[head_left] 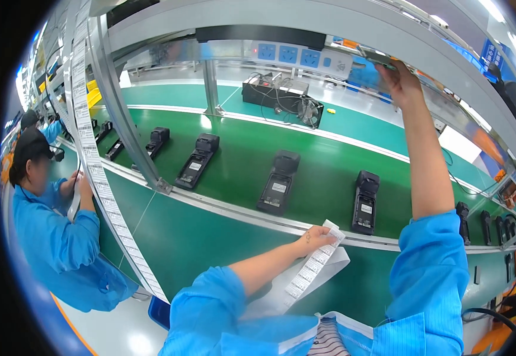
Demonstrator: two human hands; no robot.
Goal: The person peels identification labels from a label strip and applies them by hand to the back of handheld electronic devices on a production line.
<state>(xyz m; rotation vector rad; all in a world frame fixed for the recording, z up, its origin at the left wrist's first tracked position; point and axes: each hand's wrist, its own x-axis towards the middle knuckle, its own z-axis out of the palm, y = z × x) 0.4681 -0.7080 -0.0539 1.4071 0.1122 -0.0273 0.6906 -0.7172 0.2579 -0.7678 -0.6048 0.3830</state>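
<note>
My left hand (317,240) is closed on a strip of white printed labels (308,274), pinched near its upper end. The strip loops down over the near worktop, toward my body. My right hand (401,86) is raised high at the frame's crossbar, its fingers curled at a dark flat piece (381,57); whether that is a loose thing or part of the frame I cannot make out. Below my hands, black handheld terminals lie on the green belt: one (365,204) just beyond the label strip, another (278,184) to its left, another (198,161) farther left. Each shows a small white label.
A metal upright (124,107) and a long hanging label strip (92,154) stand at left. A co-worker in blue (62,231) works there. A power strip (296,55) hangs overhead. Behind the belt sits a black box with wires and a fan (275,92).
</note>
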